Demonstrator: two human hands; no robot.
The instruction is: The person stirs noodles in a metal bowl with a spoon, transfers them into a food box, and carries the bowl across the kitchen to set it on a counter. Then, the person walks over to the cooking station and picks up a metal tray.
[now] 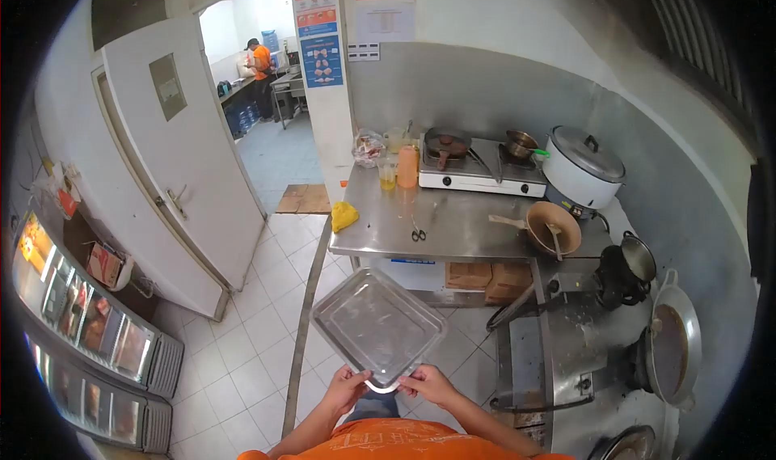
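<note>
A clear, shallow rectangular tray or lid (378, 324) is held out in front of the orange shirt, over the tiled floor. My left hand (346, 387) pinches its near edge on the left side. On the right of that same near corner, my right hand (428, 384) grips the edge with thumb and fingers. Beyond the tray stands a steel table (388, 225), bearing a yellow cloth (344, 216) at its left edge and black-handled scissors (418, 234) near the front.
A two-burner stove (477, 177), rice cooker (584, 161) and wooden-handled pan (554, 229) stand beyond. Woks (672, 343) line the right side. An open door (170, 161) and display fridges (89, 322) are left. Another person (261, 76) stands in the far room.
</note>
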